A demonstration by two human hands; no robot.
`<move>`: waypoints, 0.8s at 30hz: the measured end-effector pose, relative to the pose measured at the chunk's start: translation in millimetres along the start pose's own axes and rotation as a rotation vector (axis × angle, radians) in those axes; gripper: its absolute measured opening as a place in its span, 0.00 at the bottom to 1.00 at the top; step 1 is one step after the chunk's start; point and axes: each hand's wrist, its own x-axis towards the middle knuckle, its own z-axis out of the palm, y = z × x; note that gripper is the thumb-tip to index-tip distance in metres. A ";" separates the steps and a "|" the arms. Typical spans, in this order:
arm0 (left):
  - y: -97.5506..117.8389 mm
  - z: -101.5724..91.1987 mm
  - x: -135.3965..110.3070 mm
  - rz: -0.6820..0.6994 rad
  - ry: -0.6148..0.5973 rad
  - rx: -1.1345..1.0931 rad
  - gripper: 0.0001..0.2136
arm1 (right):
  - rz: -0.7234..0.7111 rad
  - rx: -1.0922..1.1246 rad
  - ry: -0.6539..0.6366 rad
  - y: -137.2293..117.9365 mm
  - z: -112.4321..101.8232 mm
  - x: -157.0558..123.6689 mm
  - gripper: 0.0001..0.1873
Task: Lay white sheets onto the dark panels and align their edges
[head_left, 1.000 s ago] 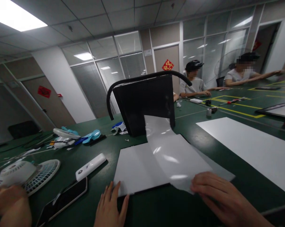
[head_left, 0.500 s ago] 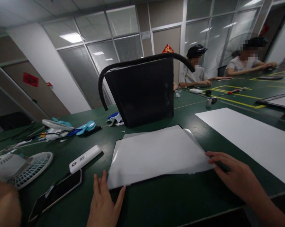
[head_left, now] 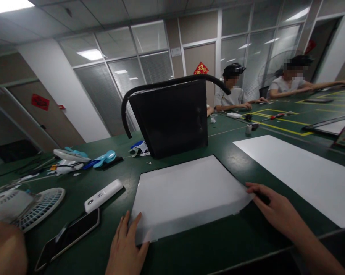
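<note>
A white film sheet (head_left: pixel 186 193) lies flat over a dark-edged panel on the green table (head_left: pixel 189 248) in front of me. My left hand (head_left: pixel 126 248) rests with fingers stretched out on the sheet's near left corner. My right hand (head_left: pixel 271 208) touches the sheet's near right corner, fingertips pressed on its edge; whether it pinches the film I cannot make out.
A black box with a curved handle (head_left: pixel 172 114) stands just behind the sheet. A white device (head_left: pixel 103 195), a phone (head_left: pixel 68 238) and a small fan (head_left: pixel 23 208) lie left. A large white sheet (head_left: pixel 301 175) lies right. Two people sit at the far right.
The film, curled up against the black box a second ago, has been drawn down and now lies flat and aligned on the panel. My right hand moved to its right corner.
</note>
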 end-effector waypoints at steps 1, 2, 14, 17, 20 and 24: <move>0.9 -1.0 0.5 0.003 0.014 -0.007 0.31 | 0.002 -0.009 0.008 -1.0 0.9 0.1 0.26; 1.6 -2.1 0.8 0.008 0.029 -0.018 0.31 | 0.003 -0.018 0.015 -1.9 1.6 -0.1 0.27; 5.0 -26.7 -0.4 0.526 0.299 -0.148 0.19 | 0.053 -0.054 0.027 -4.3 4.1 -3.2 0.35; 14.6 -37.2 2.3 0.657 0.385 -0.168 0.07 | 0.072 -0.063 0.046 -3.2 3.9 -5.4 0.37; 21.0 -41.6 2.8 0.699 0.440 -0.178 0.06 | 0.092 -0.070 0.061 -1.6 2.7 -7.4 0.39; 18.9 -35.1 -0.4 0.602 0.389 -0.188 0.09 | 0.093 -0.085 0.073 1.1 2.3 -7.7 0.40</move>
